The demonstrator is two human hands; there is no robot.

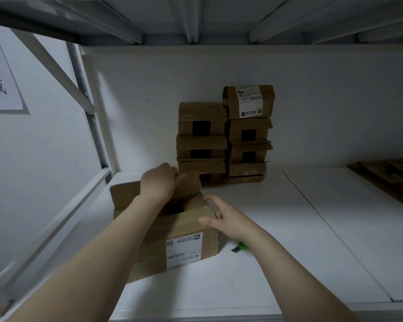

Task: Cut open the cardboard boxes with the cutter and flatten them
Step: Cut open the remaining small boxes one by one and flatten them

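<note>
Outstretched, left hand (159, 180) grips box flap (192, 184); right hand (221, 217) splayed alongside.

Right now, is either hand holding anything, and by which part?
The left hand grips the box by its far flap; the right hand holds nothing, fingers spread.

Left hand (159, 182) grips the box (186, 231) flap (192, 181); right hand (228, 219) touches its edge.

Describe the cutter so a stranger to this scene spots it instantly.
On the white shelf, an opened cardboard box sits front left. Just right of that box, below the wrist of the right hand, lies the cutter. It is the only bright green thing among brown cardboard, with a dark end.
</note>
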